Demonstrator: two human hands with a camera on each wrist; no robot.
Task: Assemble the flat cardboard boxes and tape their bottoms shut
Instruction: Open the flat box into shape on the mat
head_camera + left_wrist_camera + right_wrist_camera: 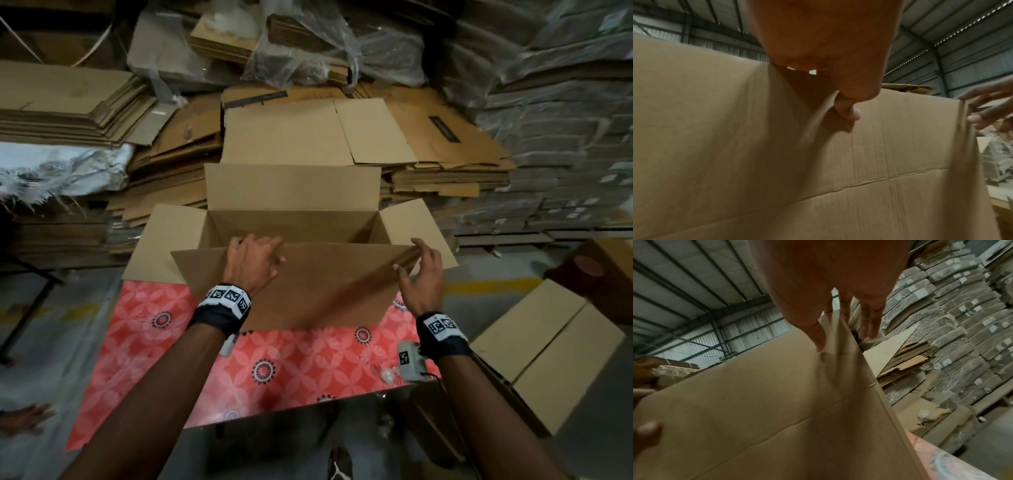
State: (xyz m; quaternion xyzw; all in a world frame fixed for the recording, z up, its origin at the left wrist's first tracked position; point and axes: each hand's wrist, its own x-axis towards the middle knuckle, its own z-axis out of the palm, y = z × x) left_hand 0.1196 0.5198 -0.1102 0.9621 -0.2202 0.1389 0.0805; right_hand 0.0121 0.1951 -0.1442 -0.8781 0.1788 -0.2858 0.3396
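A brown cardboard box (294, 222) stands opened up on the red flowered table (274, 370), with its four top flaps spread. The near flap (325, 284) leans toward me. My left hand (255, 262) grips this flap's top edge left of the middle, fingers over the edge and thumb (846, 112) on the near face (735, 129). My right hand (423, 274) pinches the flap's right corner, its thumb (818, 337) on the near face (777, 394) and its fingers behind the edge. The bottom of the box is hidden.
Stacks of flat cardboard (308, 133) lie behind the box and at the left (68, 106). Wrapped bundles (565, 137) rise at the right. A closed box (548, 349) sits on the floor to my right. Another person's hand (24, 418) shows at the lower left.
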